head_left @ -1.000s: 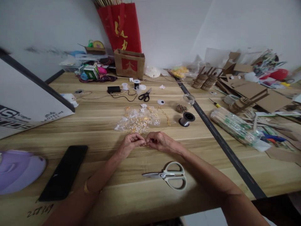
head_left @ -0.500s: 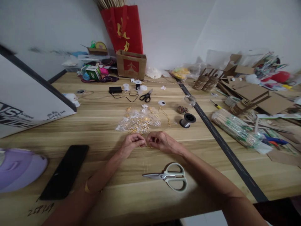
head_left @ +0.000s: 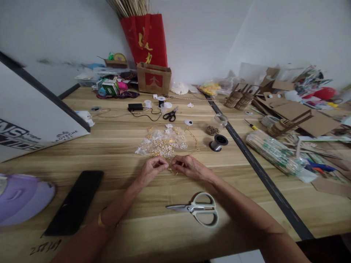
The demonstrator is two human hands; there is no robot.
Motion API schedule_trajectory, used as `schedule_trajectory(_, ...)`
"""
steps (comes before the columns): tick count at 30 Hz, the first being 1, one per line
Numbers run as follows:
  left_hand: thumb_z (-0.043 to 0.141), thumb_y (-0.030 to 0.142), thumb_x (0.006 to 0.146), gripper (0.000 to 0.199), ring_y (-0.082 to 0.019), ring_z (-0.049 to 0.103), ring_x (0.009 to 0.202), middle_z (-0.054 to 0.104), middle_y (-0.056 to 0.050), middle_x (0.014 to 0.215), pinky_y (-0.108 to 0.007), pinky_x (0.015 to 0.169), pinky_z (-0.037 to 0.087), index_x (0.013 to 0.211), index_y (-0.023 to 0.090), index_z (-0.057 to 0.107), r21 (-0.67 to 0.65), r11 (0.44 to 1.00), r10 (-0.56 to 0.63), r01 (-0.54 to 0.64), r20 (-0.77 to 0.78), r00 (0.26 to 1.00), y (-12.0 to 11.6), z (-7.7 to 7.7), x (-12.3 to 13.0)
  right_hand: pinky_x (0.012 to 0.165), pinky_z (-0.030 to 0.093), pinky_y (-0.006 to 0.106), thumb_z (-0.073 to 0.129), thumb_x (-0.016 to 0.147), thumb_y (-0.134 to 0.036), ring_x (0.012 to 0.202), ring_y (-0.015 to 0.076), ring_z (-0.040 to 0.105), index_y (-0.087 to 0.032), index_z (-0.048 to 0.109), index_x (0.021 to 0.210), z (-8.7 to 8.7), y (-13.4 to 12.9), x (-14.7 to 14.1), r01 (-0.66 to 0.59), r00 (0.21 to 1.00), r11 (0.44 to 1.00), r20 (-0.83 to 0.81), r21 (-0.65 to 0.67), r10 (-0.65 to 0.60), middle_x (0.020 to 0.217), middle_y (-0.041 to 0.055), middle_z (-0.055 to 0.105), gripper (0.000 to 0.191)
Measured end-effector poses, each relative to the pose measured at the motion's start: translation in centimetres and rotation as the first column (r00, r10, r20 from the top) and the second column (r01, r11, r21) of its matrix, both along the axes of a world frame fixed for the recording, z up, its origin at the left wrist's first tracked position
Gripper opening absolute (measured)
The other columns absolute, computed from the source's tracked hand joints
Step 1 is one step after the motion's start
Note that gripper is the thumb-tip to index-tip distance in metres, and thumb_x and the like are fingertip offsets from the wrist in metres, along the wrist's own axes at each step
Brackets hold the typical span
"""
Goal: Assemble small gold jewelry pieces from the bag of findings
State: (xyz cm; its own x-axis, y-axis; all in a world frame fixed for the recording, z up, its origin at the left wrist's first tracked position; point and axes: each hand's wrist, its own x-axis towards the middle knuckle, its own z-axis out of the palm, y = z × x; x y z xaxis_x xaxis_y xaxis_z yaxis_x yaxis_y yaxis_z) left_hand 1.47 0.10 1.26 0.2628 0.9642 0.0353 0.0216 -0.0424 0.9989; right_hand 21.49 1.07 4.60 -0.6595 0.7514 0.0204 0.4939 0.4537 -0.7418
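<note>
In the middle of the table, my left hand and my right hand nearly meet, fingertips pinched. Between them is a thin beaded thread, with tiny gold and clear bits hanging below my right fingers. Its ends are too fine to follow. Just beyond my hands lies a pile of small gold and clear beads, partly in clear plastic bags. A short gold chain is to the right of the pile. Nearer me rest scissors with pale handles, blades pointing left.
A spool of wire and a tub of dark beads stand right of the pile. Black scissors lie behind it. A black phone is at left, below a white box. Packaged sticks lie at right.
My fingertips stay close together with small shifts. More of the beaded strand shows beneath my right fingers. The view has tilted slightly; the table things have not moved.
</note>
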Motion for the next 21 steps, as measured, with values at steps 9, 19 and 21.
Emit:
schedule_trajectory(9,0.07,0.031,0.066,0.019,-0.011,0.05,0.059,0.057,0.001,0.06,-0.021,0.058,0.04,0.065,0.014,0.062,-0.061,0.997,0.039,-0.04,-0.007,0.999,0.2,-0.2,-0.5,0.056,0.033,0.018,0.047,0.089,-0.021,0.059,0.0086,0.047,-0.014,0.059,0.096,-0.1,0.0,-0.1,-0.013,1.0,1.0,-0.017,-0.005,0.013,0.071,-0.0008,0.058,0.016)
schedule_trajectory(19,0.065,0.02,0.068,0.009,-0.012,0.052,0.061,0.059,-0.001,0.062,-0.021,0.057,0.04,0.062,0.015,0.063,0.115,0.991,-0.035,0.067,-0.258,0.966,0.3,-0.5,-0.7,0.053,0.032,0.017,0.059,0.076,-0.014,0.055,0.0072,0.046,-0.015,0.059,0.087,-1.6,-0.3,-1.2,-0.057,0.994,0.998,0.091,-0.031,0.06,0.067,-0.0033,0.056,0.011)
schedule_trajectory(21,0.063,0.017,0.068,0.008,-0.012,0.052,0.062,0.058,-0.001,0.064,-0.02,0.056,0.04,0.061,0.015,0.063,0.146,0.983,-0.066,0.114,-0.3,0.952,0.2,-0.5,-0.7,0.053,0.031,0.017,0.058,0.074,-0.01,0.054,0.0071,0.045,-0.015,0.059,0.084,-1.7,-0.4,-1.2,-0.055,0.992,0.998,0.113,0.013,0.053,0.067,-0.0034,0.056,0.011)
